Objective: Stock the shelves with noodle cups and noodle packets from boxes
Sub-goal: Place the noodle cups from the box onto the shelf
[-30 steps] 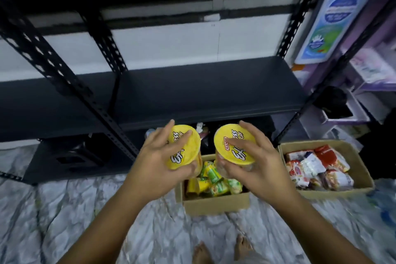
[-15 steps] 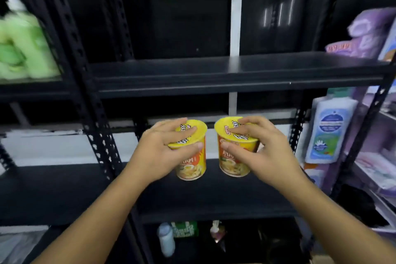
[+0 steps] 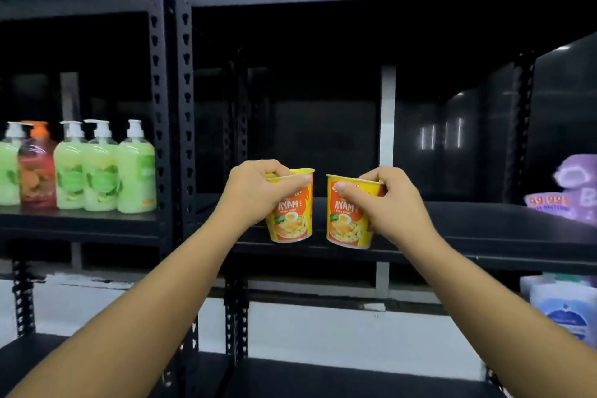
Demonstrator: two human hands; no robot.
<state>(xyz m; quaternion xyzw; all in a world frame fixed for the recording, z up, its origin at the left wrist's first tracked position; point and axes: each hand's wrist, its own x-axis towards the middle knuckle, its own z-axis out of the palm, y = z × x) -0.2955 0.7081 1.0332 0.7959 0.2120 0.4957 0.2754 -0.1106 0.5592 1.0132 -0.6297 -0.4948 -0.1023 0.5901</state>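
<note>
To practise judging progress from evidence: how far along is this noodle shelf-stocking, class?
Done: no noodles show on the black shelf. In hand: the left hand grips the left cup and the right hand the right cup, at the shelf's front edge. Left: set both down; how much more follows is not visible.

Both bare forearms ran up from the bottom corners of the frame, angling toward its centre. The left hand (image 3: pixel 255 195) gripped the left cup (image 3: pixel 292 220) by its rim, fingers curled over the top and thumb laid across the front. The right hand (image 3: pixel 392 207) held the right cup (image 3: pixel 347 223) the same way, thumb on the near side, knuckles up. The two hands were about level and just apart.
</note>
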